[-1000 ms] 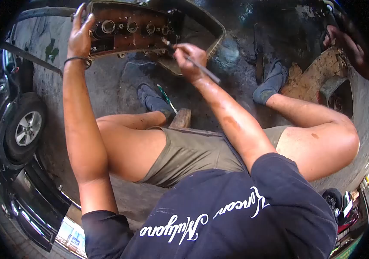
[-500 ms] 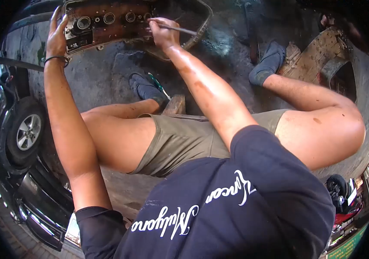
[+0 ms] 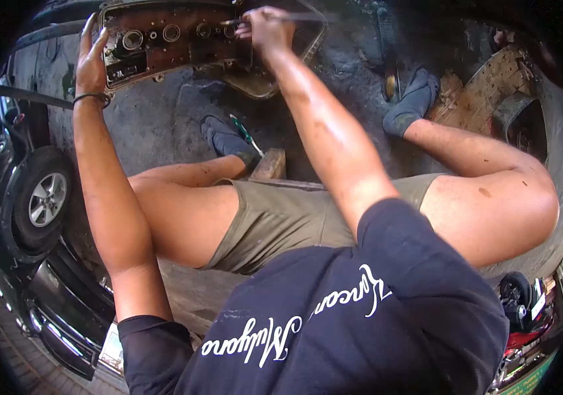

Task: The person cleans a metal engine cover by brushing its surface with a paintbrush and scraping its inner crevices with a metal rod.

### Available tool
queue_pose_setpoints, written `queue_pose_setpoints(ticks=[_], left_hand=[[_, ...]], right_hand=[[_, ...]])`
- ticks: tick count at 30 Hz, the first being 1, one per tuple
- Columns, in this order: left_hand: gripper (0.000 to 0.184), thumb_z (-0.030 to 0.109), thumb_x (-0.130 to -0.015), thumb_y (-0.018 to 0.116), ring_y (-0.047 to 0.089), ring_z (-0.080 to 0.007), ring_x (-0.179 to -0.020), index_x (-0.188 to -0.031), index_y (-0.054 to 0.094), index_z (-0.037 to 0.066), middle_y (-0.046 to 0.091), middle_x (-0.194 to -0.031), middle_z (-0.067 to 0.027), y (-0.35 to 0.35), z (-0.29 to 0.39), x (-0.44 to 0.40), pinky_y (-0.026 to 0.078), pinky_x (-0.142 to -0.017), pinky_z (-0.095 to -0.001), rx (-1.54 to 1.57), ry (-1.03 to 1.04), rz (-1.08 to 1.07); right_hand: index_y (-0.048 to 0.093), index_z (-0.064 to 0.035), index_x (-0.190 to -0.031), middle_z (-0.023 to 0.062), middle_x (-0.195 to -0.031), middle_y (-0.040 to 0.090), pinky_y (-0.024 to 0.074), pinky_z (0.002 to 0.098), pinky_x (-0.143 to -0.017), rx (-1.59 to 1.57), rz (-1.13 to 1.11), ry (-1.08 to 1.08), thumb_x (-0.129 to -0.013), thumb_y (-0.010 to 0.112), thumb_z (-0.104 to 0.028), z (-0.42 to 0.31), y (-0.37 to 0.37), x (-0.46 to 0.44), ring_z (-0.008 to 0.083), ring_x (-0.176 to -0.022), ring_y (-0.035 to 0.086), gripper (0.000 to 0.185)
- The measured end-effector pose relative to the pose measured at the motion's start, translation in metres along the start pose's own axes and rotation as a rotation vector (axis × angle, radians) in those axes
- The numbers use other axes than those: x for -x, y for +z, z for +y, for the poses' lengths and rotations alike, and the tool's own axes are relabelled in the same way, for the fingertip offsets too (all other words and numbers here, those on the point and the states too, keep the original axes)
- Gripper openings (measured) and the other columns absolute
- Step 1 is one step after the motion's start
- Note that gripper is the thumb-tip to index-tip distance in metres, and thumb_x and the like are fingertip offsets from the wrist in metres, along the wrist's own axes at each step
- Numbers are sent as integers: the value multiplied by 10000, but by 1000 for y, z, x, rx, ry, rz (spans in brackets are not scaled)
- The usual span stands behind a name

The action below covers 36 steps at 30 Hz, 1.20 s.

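An engine valve cover [image 3: 182, 58] lies at the top of the view, its reddish-brown inner side with several round openings facing me. Along its left end rests my left hand [image 3: 91, 62], fingers stretched up and apart, touching the edge. My right hand [image 3: 269, 33] is closed around a slim stick-like tool [image 3: 304, 16], partly smeared by motion. The tool's thin tip points left over the right part of the cover. What sort of tool it is, I cannot make out.
Under the cover's right end shows the rim of a shallow pan [image 3: 265, 92]. A green-handled tool [image 3: 245, 131] lies by one foot, a brush [image 3: 390, 84] by the other. A wooden block [image 3: 270, 163] is between my legs. A black vehicle [image 3: 47, 197] stands left.
My right hand has moved up and to the right with the slim tool, which now points more level. My left hand stays at the valve cover's edge. The view has shifted slightly.
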<state>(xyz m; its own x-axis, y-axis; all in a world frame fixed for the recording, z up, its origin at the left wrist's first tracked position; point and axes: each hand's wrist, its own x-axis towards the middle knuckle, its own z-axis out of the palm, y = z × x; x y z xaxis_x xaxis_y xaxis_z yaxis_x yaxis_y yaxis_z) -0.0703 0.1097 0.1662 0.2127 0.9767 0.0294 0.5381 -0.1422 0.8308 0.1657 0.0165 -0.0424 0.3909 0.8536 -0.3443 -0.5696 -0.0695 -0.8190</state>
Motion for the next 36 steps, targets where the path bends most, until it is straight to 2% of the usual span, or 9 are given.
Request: queue_pose_setpoints(ticks=[3,5,11,13,18,22,24,27,36], left_hand=[[522,230,-1005,560,400,-201,-1389,-1490,435,84,479,-1479,-98,-3,-4,4,277,-1159,-318,-74,76,-27],[519,225,-1010,552,408,-205,-1384,-1493,430,79,473,-1484,-95,-2,-1,11,289,-1153,-318,-81,39,-4],[536,215,-1005,562,425,-196,-1370,-1504,415,86,472,-1482,-99,-4,-4,12,305,-1145,-316,30,43,-34],[585,289,-1001,569,360,-228,-1433,-1524,390,100,419,-1536,-99,-4,7,15,272,-1176,-348,130,-150,-44],[597,302,-1003,567,358,-233,-1435,-1530,380,95,416,-1539,-109,-3,-1,9,271,-1176,-345,9,-7,-41],[547,248,-1005,561,401,-220,-1397,-1511,410,107,459,-1501,-96,1,5,2,296,-1158,-327,-106,81,-26],[526,271,-1019,498,410,-227,-1392,-1521,408,145,460,-1502,-88,-2,2,4,305,-1148,-318,115,-152,-35],[589,119,-995,528,394,-224,-1412,-1545,324,71,407,-1540,-123,3,6,4,315,-1155,-334,173,-19,-46],[587,114,-984,543,404,-229,-1409,-1535,344,72,408,-1542,-99,8,10,6,330,-1155,-345,194,-65,5]], right_hand=[[705,12,-784,87,-650,685,535,321,-487,347,-72,139,-887,598,-123,-28,12,-26,204,-525,674,201],[689,39,-786,129,-646,674,538,300,-446,34,-208,343,-858,616,-48,-30,10,-40,202,-513,665,135],[663,19,-757,96,-652,673,531,298,-458,170,-366,-38,-921,616,-117,-46,5,-12,158,-531,653,219],[719,52,-880,126,-745,725,593,300,-560,298,-260,-229,-899,640,-86,-51,6,5,180,-626,714,160],[726,59,-883,129,-764,727,589,288,-584,466,-281,-66,-902,638,-106,-42,-9,38,180,-640,719,188],[660,98,-902,212,-739,690,612,332,-535,-93,12,48,-919,589,-73,-34,-2,34,274,-614,718,186],[645,83,-833,195,-702,680,608,348,-504,-41,43,112,-911,593,-67,-28,10,39,256,-575,704,176],[638,88,-839,209,-725,683,605,341,-497,90,99,81,-900,594,-74,-42,8,28,268,-588,711,179],[627,27,-747,133,-614,664,524,326,-398,211,-2,107,-940,607,-164,-49,20,5,203,-479,658,273]])
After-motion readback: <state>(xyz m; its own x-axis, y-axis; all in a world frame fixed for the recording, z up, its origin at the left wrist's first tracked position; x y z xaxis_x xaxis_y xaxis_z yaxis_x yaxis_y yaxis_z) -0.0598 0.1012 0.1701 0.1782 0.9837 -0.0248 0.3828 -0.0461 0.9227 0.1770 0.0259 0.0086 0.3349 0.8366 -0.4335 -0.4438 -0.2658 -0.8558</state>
